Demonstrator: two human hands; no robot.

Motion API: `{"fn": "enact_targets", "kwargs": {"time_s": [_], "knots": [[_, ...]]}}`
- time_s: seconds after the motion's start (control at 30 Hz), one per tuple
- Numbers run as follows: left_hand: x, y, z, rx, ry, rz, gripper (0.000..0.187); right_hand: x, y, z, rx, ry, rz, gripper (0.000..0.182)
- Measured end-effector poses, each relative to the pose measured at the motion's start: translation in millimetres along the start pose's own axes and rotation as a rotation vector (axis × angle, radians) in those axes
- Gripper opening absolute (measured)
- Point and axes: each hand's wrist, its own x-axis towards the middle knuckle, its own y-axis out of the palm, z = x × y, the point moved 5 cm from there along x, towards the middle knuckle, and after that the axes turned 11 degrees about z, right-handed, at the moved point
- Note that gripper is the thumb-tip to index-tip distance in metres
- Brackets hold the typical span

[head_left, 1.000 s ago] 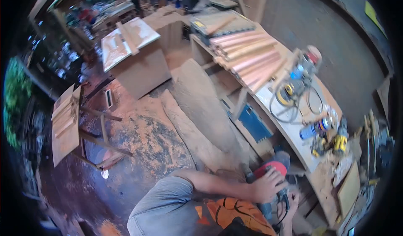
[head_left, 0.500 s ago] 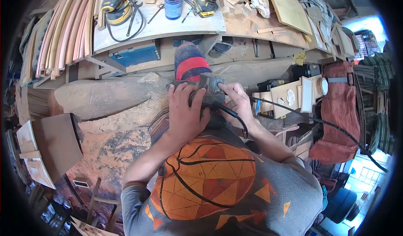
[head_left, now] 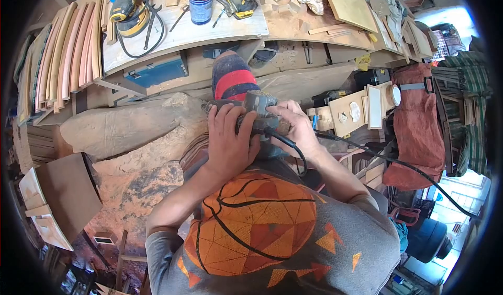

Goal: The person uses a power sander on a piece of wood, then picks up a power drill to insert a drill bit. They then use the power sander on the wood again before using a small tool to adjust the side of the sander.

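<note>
Left hand (head_left: 230, 137): mostly closed, palm down, with the fingers slightly apart and bent over the top of the power tool (head_left: 259, 109), holding it.
Right hand (head_left: 297, 127): partly closed against the tool's right side, a fingertip touching its top; how firmly it grips cannot be told.
Power tool: in front of the person's torso, between the two hands, on the near side of the banded piece (head_left: 233, 81).
Tool's long axis: roughly side to side as seen, the narrower end to the left under the left fingers, the bulkier grey body to the right. Its underside is hidden, so whether it sits level cannot be told.
Banded piece: red and dark stripes; its long axis runs away from the person, its rounded end pointing toward the workbench (head_left: 183, 46) and leaning slightly left. The near end is hidden by the tool and hands.
Black cord (head_left: 293, 144): leaves the body near the hands and curves back toward the shirt (head_left: 356, 242).
Workbench: beyond the hands, bearing a yellow-and-black sander (head_left: 128, 13), a blue spray can (head_left: 200, 1) and, at left, curved wooden strips (head_left: 68, 51).
</note>
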Motion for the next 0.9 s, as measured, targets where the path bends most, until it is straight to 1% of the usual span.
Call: {"fn": "enact_targets", "kwargs": {"time_s": [0.07,0.1,0.13,0.2,0.23,0.3,0.33,0.4,0.43,0.47,0.53,0.57,0.63,0.67,0.73,0.8,0.87,0.9], "knots": [[-1.0,-1.4,0.0,-0.001,0.005,0.009,0.059,1.3,-6.1,-8.6,0.21,0.063,0.194,0.052],[-1.8,-3.1,-1.0,0.001,0.01,0.016,0.059,-0.7,-10.7,-18.9,0.271,0.095,0.238,0.043],[-2.6,-3.7,-2.0,0.002,0.015,0.022,0.059,0.0,-15.5,-24.3,0.317,0.179,0.188,0.034],[-3.3,-3.1,-2.6,-0.001,0.017,0.027,0.059,6.1,-17.6,-32.5,0.34,0.334,0.095,0.026],[-2.8,-3.3,-2.4,0.005,0.019,0.032,0.059,8.9,-15.6,-28.3,0.334,0.334,0.095,0.026],[-4.0,-2.7,-2.4,0.008,0.018,0.019,0.059,15.3,-13.0,-16.0,0.154,0.274,0.122,0.024],[-5.1,-2.4,-2.3,0.015,0.013,0.012,0.059,15.1,-10.6,-14.9,0.148,0.27,0.126,0.024],[-7.2,-3.5,-1.4,0.015,-0.003,-0.002,0.059,11.2,-7.2,-1.7,-0.138,-0.035,0.016,0.022],[-8.5,-4.4,-1.2,0.016,-0.008,-0.009,0.059,9.2,-4.2,-1.9,-0.189,-0.121,-0.013,0.022],[-9.3,-5.4,-1.3,0.016,-0.011,-0.013,0.059,9.9,-4.1,-4.2,-0.19,-0.124,-0.01,0.022],[-8.6,-6.5,-2.0,0.008,-0.007,-0.008,0.059,11.3,-6.2,-1.1,-0.363,-0.296,-0.006,0.024],[-8.8,-6.5,-2.7,0.008,-0.003,-0.009,0.059,13.4,-9.0,-5.7,-0.365,-0.295,-0.01,0.024],[-7.1,-5.8,-3.6,0.017,0.014,-0.006,0.06,21.0,-13.0,-11.7,-0.364,-0.407,0.06,0.021],[-6.5,-6.2,-4.0,0.023,0.019,-0.009,0.06,26.6,-18.9,-13.1,-0.366,-0.411,0.053,0.021],[-7.3,-5.0,-5.9,0.024,0.023,0.022,0.06,35.5,-21.0,-13.4,-0.356,-0.427,0.218,0.017],[-7.4,-5.9,-7.0,0.028,0.02,0.015,0.06,41.1,-22.8,-12.0,-0.351,-0.443,0.246,0.017],[-8.5,-6.0,-7.4,0.026,0.012,0.011,0.06,44.4,-22.3,-8.6,-0.393,-0.458,0.315,0.021],[-7.8,-6.0,-7.0,0.018,0.013,0.014,0.06,46.7,-25.1,-6.5,-0.394,-0.461,0.316,0.021]]}}
